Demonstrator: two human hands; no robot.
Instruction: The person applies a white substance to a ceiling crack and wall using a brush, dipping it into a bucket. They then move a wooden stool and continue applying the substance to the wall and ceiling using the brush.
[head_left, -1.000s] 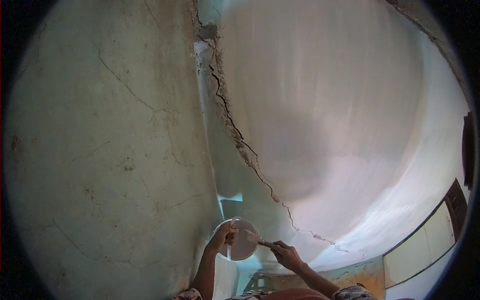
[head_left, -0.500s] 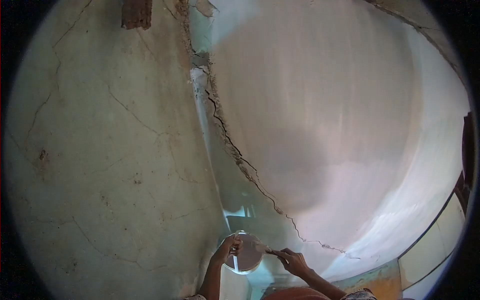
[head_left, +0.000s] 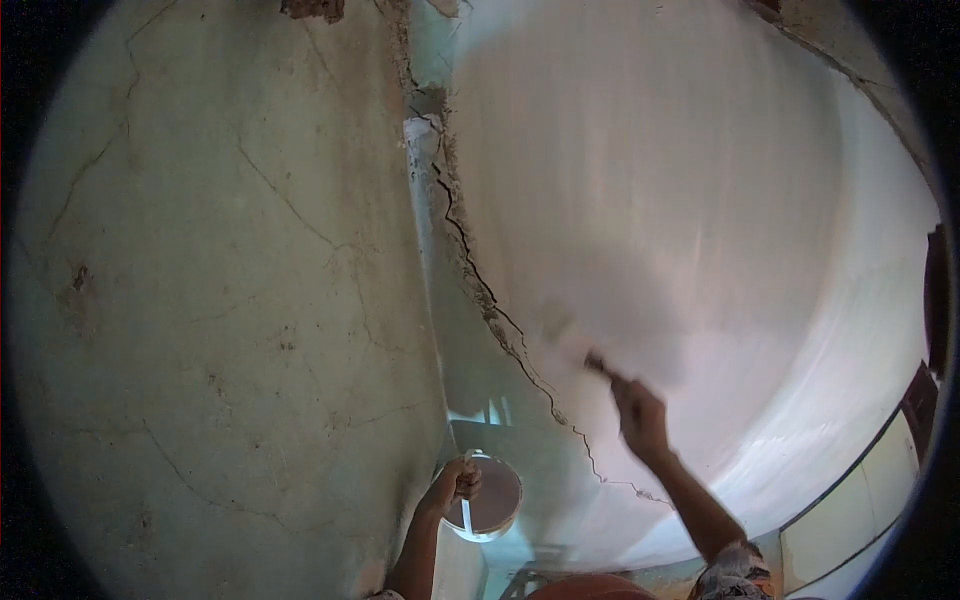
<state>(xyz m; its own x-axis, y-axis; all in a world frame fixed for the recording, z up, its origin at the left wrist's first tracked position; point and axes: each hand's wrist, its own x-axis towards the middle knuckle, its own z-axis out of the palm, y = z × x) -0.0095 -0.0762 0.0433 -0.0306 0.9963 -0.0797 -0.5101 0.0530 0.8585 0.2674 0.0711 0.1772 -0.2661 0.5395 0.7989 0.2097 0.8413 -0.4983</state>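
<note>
My left hand (head_left: 456, 486) is closed around the white handle of a round bucket (head_left: 490, 535), low in the middle of the head view. Greyish-pink paint (head_left: 497, 492) fills much of the bucket's inside. Up and to the right, my right hand (head_left: 641, 418) grips a paintbrush (head_left: 596, 361) by its dark handle. The brush's pale, motion-blurred head overlaps the pinkish-white wall (head_left: 740, 230), just right of a long jagged crack (head_left: 527, 352).
On the left stands a greenish wall (head_left: 270, 240) with fine cracks and stains. Rough broken plaster (head_left: 452, 190) runs down beside the corner. A brown wooden piece (head_left: 318, 8) sticks out at the top. Pale panels (head_left: 850, 525) with dark edges lie at lower right.
My right hand has lifted the paintbrush from the bucket up and right to the pinkish-white wall. My left hand still holds the bucket, and the view has shifted slightly.
</note>
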